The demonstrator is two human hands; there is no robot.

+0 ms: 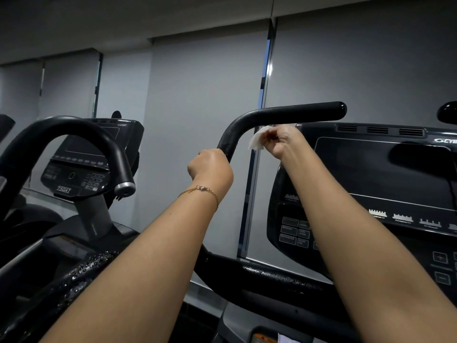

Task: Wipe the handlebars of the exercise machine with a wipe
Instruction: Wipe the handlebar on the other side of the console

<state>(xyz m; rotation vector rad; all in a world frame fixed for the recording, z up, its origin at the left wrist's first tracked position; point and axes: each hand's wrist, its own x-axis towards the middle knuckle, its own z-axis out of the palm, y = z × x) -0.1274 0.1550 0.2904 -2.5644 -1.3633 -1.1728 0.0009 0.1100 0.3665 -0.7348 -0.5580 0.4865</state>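
A black handlebar (284, 114) rises from the machine, bends, and runs to the right, ending in a rounded tip. My left hand (210, 167) grips its upright part just below the bend; a thin gold bracelet circles that wrist. My right hand (284, 141) pinches a crumpled white wipe (257, 139) just under the horizontal stretch, right of the bend. The wipe hangs close to the bar; I cannot tell whether it touches it.
The machine's dark console (376, 184) with screen and buttons fills the right side. A neighbouring machine with a curved black handlebar (74, 127) and its own console (84, 167) stands at left. Grey roller blinds (197, 95) cover the windows behind.
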